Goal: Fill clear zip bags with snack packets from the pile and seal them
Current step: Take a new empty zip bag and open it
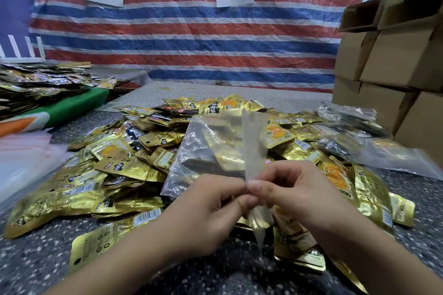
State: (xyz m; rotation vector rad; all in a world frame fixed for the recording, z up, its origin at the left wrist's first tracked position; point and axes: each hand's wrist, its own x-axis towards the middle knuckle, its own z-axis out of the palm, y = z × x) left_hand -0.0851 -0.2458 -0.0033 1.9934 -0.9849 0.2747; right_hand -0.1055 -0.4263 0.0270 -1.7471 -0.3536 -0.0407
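In the head view, the left hand (211, 208) and the right hand (294, 196) meet at the middle, fingers curled, both pinching the edge of a clear zip bag (211, 151). The bag has gold snack packets inside and stands over the pile of snack packets (119, 170) on the speckled table (31, 258). Filled bags (359, 141) lie at the right, beside stacked cardboard boxes (393, 62).

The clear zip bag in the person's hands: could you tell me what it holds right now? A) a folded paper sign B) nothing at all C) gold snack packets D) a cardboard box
C: gold snack packets show through the clear zip bag, whose edge both the left hand and the right hand pinch.
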